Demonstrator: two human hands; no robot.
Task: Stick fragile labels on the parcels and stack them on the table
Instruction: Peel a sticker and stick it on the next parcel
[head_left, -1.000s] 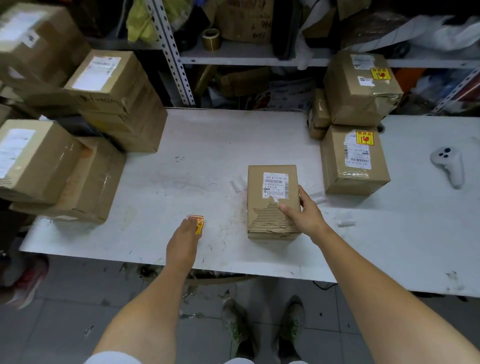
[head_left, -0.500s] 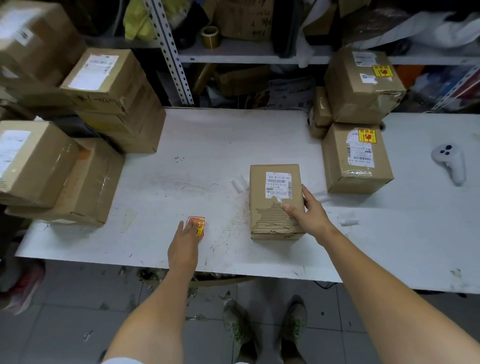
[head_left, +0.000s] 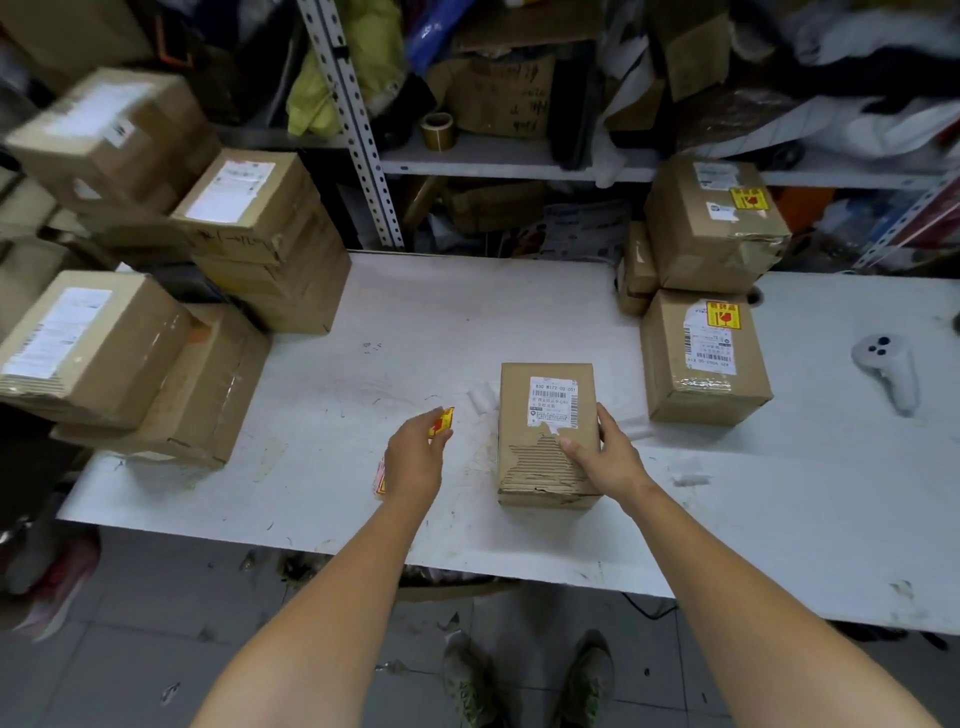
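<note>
One label, one parcel.
My left hand (head_left: 415, 457) pinches one fragile label (head_left: 442, 418), now lifted off the table (head_left: 415, 322); my right hand (head_left: 602, 454) still grips the parcel (head_left: 540, 457) near the front edge; two labelled parcels (head_left: 701, 364) stand right.

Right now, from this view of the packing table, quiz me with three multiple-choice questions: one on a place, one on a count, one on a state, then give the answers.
1. Where is the white controller? A on a shelf; B on the table, at its right side; C on the floor.
2. How many parcels at the right are visibly labelled fragile? A one; B two; C four.
3. What is the left hand doing? A resting flat; B gripping a tape roll; C pinching a fragile label.
Answers: B, it lies on the white table; B, only the upper parcel and the lower parcel are stickered yellow; C, it pinches the label beside the middle parcel, which the right hand grips.
</note>
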